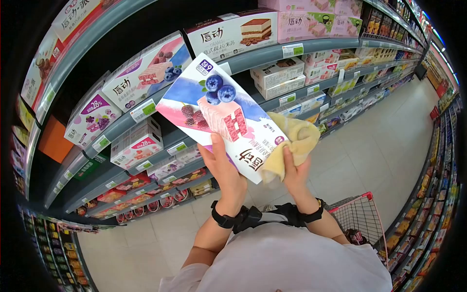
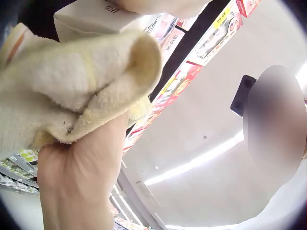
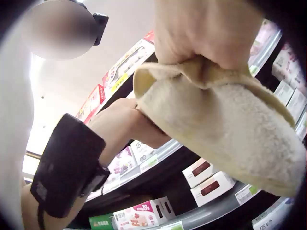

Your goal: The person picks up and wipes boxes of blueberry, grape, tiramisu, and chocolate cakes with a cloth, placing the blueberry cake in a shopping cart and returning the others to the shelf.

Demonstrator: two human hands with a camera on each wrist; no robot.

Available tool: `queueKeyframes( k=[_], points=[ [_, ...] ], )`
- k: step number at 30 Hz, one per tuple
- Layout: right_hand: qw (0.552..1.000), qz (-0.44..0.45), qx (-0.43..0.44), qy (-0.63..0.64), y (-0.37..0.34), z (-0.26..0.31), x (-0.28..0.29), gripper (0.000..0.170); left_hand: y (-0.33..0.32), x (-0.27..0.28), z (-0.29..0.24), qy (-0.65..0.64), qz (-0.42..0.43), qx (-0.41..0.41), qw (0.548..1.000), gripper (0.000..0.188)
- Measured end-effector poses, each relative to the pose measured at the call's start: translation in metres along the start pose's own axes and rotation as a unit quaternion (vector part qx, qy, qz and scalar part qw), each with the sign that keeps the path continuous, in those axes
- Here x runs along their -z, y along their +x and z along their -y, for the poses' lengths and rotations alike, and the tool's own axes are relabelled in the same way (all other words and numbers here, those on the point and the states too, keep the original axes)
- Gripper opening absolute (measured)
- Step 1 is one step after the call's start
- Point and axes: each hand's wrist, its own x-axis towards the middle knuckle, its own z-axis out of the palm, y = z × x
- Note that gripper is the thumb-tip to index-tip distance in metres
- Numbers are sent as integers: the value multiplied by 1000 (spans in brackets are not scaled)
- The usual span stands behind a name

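Observation:
In the head view my left hand [image 1: 226,170] holds a white snack-cake box [image 1: 231,109], its thumb on the front and its other fingers hidden behind. Blueberries, dark berries and a pink cake are printed on the tilted box. My right hand [image 1: 297,173] grips a pale yellow cloth [image 1: 302,136], which overlaps the box's lower right corner. The left wrist view shows the bunched cloth [image 2: 72,86] close up, with part of the box [image 2: 96,19] behind it. From the right wrist, the cloth [image 3: 225,124] hangs in folds below the right hand [image 3: 206,31].
Curved store shelves [image 1: 260,58] stand in front, stocked with similar boxes, including a tiramisu box [image 1: 233,34] and a berry cake box [image 1: 148,70]. A red-rimmed shopping cart [image 1: 362,219] stands at right on the tiled floor [image 1: 369,131]. Another stocked shelf [image 1: 428,204] runs along the far right.

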Motion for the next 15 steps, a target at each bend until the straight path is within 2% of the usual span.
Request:
queueKeyframes(
  k=[1,3,4,6,7,9,10,11,12,13,14,15],
  points=[
    [1000,1,-1,1,1,-4,0,38,-1,-1,0,13,-2,-9,1000,48],
    [987,-18,-66,143,4,-11,-2,36,0,-1,-1,24,-3,-20,999,49],
    [987,-16,-65,143,7,-11,-4,36,2,1,-2,14,-5,-13,1000,50],
    [910,-110,-162,366,9,-9,-9,39,3,2,-3,4,-11,-7,1000,51],
    [910,-107,-164,366,8,-14,-10,39,3,2,-3,5,-20,-6,1000,48],
    [786,16,-278,552,2,-26,-12,46,0,-1,-4,7,-31,-7,999,48],
    [727,73,-248,637,-5,-26,-17,49,-3,-6,-4,-8,-62,15,998,48],
    [726,74,-249,637,-11,-27,-24,49,-5,-9,-3,-23,-93,36,995,49],
    [821,90,-191,530,-16,-29,-33,48,-5,-7,1,-47,-76,37,995,53],
    [897,105,-129,410,-20,-33,-42,47,-4,-5,2,-47,-76,35,995,53],
    [951,117,-63,281,-25,-38,-50,47,-2,-3,2,-80,-70,44,993,56],
    [981,125,5,145,-29,-43,-57,46,-1,-2,1,-112,-64,52,990,58]
  ],
)
